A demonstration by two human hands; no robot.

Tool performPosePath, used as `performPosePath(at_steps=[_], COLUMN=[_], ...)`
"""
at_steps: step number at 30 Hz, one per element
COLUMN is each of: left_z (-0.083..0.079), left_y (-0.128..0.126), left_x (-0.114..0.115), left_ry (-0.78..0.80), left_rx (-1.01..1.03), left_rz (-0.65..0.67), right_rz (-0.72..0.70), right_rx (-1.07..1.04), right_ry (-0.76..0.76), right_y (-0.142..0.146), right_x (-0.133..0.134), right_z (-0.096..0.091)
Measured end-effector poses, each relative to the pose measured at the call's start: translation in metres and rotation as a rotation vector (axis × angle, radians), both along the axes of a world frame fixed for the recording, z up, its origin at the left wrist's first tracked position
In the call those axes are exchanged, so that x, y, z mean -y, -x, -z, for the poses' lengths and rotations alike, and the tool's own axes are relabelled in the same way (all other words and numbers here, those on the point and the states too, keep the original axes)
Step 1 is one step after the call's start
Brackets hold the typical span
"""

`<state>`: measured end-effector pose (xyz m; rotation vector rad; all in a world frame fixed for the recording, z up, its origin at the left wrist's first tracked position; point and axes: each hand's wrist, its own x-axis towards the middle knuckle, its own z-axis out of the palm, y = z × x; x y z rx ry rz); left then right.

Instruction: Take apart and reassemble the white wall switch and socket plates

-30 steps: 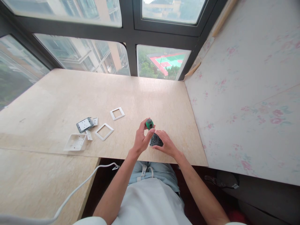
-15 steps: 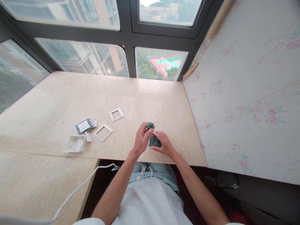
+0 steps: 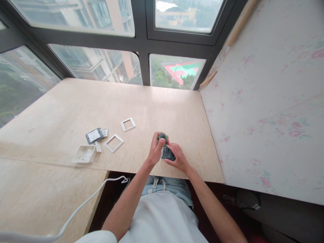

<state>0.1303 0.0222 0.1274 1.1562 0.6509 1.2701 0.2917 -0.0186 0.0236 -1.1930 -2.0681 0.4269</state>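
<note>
My left hand (image 3: 155, 148) is closed around the green and black handle of a screwdriver (image 3: 162, 136), seen nearly end-on from above. Its shaft and tip are hidden under the handle and fingers. Just below it, a dark grey switch module (image 3: 168, 154) rests on the tabletop with contacts and screws showing. My right hand (image 3: 179, 157) grips this module, thumb along the near edge and fingers over the far edge. The right fingertips lie close to the screwdriver; whether they touch its shaft I cannot tell.
Leftward on the tabletop (image 3: 164, 104) lie two white frames (image 3: 128, 124), a white-faced socket module (image 3: 94, 136), a white box (image 3: 84, 154) and small white pieces (image 3: 98, 146). A white cable (image 3: 83, 203) runs at lower left. Windows stand behind; a papered wall (image 3: 263, 101) rises right.
My left hand has shifted its hold on the screwdriver handle, the fingers now wrapped more tightly and the thumb higher. The whole view has shifted slightly. The right hand still holds the switch module.
</note>
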Motion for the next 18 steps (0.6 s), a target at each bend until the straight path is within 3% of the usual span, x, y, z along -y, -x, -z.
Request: performPosePath(at_steps=[8, 18], left_z=[0.001, 0.002], left_y=[0.003, -0.005], left_x=[-0.008, -0.014], left_ry=[0.038, -0.017], left_rx=[0.081, -0.079], left_rz=[0.134, 0.151], right_rz=[0.001, 0.006], right_rx=[-0.012, 0.002], right_ry=[-0.009, -0.003], right_y=[0.000, -0.001], right_x=[0.000, -0.001], right_z=[0.003, 0.005])
